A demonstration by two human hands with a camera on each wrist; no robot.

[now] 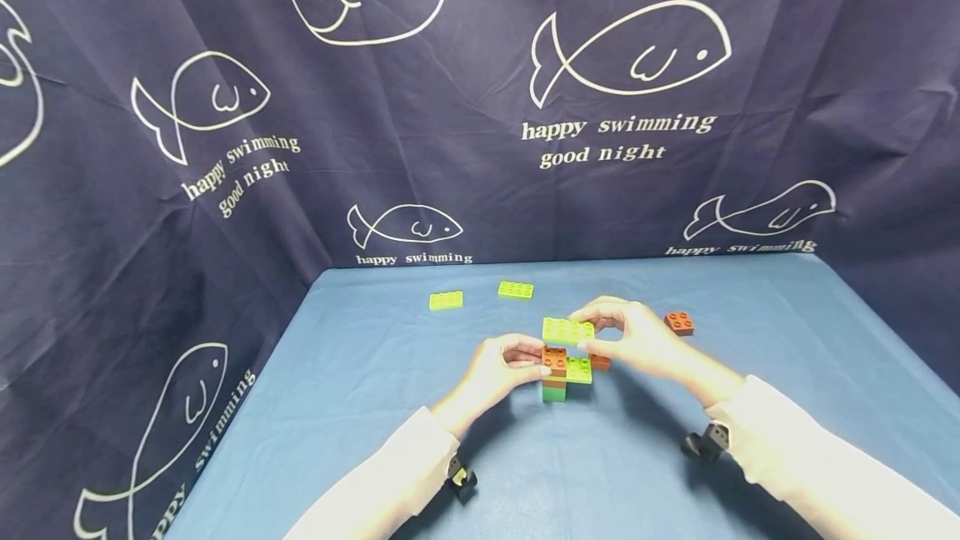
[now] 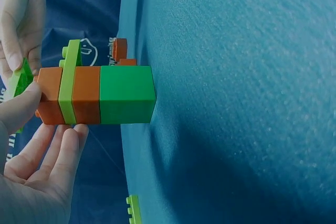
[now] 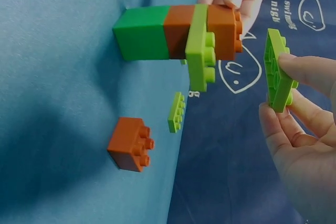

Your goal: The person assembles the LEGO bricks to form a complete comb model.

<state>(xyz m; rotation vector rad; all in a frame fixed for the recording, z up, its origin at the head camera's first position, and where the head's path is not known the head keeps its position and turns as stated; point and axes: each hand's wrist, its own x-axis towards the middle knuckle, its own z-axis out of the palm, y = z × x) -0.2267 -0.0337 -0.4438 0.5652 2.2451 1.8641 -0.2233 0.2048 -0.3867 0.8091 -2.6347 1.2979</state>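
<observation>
My left hand [image 1: 491, 369] holds a small brick stack near its top, thumb on one side and fingers on the other. From the bottom, the stack has a green block [image 2: 127, 94], an orange brick [image 2: 86, 94], a lime plate [image 3: 197, 51] jutting out to the right, and an orange brick [image 1: 554, 360] on top. Just above that top brick, my right hand [image 1: 637, 340] pinches another flat lime building plate [image 1: 567, 331] by its right end. In the right wrist view a gap shows between this plate and the top studs.
Two lime plates [image 1: 446, 300] [image 1: 516, 290] lie at the back left of the blue-covered table [image 1: 360, 407]. One orange brick [image 1: 679, 322] sits at the back right, and another orange brick [image 1: 600, 362] stands just behind the stack, partly hidden. A dark printed curtain [image 1: 480, 107] hangs behind.
</observation>
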